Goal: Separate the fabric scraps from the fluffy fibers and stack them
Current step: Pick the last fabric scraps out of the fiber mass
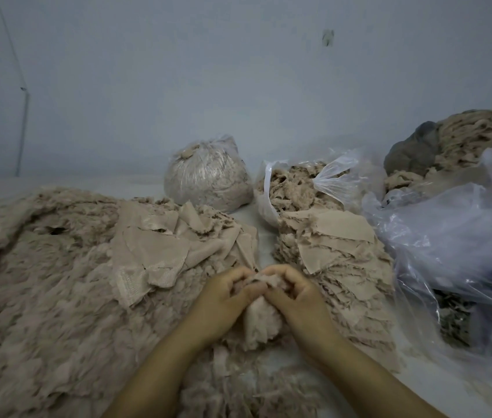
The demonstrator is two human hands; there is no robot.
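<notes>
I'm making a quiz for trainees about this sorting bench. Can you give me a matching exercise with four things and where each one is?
Things:
1. tied clear plastic bag of fibers
2. open clear plastic bag of beige scraps
3. stacked pile of flat beige fabric scraps
4. beige fluffy clump

Places:
A. gripped between both hands
B. right of the hands
C. far centre, by the wall
D. behind the stacked pile

Pairs: 1-C, 2-D, 3-B, 4-A

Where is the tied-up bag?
In the head view, the tied-up bag sits at the back by the wall, just left of the open bag of fluff.
</notes>
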